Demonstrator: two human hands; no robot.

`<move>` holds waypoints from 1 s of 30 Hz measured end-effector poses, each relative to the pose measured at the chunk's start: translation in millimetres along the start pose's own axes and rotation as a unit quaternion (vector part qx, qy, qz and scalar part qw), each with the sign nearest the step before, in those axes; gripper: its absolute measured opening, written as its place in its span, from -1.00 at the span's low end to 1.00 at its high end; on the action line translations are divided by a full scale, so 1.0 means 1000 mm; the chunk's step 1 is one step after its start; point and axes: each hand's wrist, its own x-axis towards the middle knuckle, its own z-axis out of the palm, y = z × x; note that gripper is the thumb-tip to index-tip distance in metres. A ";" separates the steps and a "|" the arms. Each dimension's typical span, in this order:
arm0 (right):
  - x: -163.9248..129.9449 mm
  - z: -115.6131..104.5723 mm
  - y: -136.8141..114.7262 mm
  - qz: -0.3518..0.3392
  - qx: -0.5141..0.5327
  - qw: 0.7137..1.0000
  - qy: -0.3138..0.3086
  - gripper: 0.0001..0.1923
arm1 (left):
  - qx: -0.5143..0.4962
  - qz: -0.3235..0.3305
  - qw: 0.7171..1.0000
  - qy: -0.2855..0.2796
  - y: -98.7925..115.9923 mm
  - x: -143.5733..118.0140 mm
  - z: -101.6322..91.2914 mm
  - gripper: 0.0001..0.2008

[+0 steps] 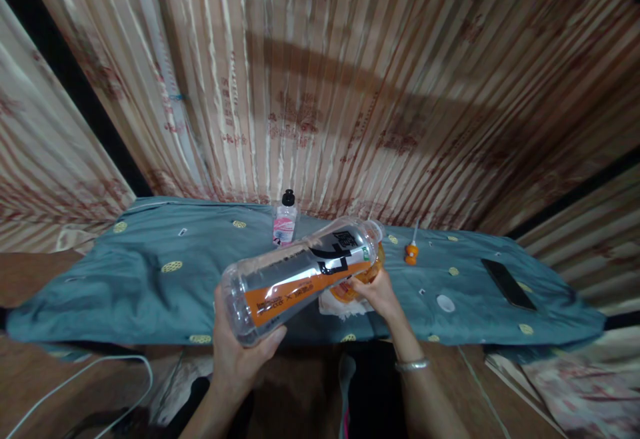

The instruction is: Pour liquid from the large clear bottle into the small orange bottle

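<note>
My left hand (240, 352) is wrapped round the base end of a large clear plastic bottle (295, 276) with an orange and silver label. The bottle is tilted, its neck to the upper right and slightly lower at the base in view. Behind that neck, my right hand (377, 292) grips an amber bottle (344, 290), largely hidden by the clear one. Whether the two mouths touch cannot be seen. Under the amber bottle lies a white cloth (345, 307). To its right stands an orange pump top with a pale tube (411, 253).
A clear bottle with black cap and pink label (285, 220) stands at the back of the teal-covered surface (200, 299). A white round lid (445, 303) and a black phone (507, 284) lie to the right. Behind hangs a patterned curtain (300, 92); a white cable (100, 359) trails at lower left.
</note>
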 end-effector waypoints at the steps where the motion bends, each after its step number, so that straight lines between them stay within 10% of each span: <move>1: 0.000 0.000 0.000 0.002 0.002 1.000 0.002 -0.50 | 0.000 -0.002 1.000 0.004 0.001 0.000 0.000 -0.07; 30: 0.001 0.000 0.002 0.011 -0.008 1.000 0.004 -0.52 | 0.007 0.007 1.000 0.003 0.005 0.001 0.001 -0.16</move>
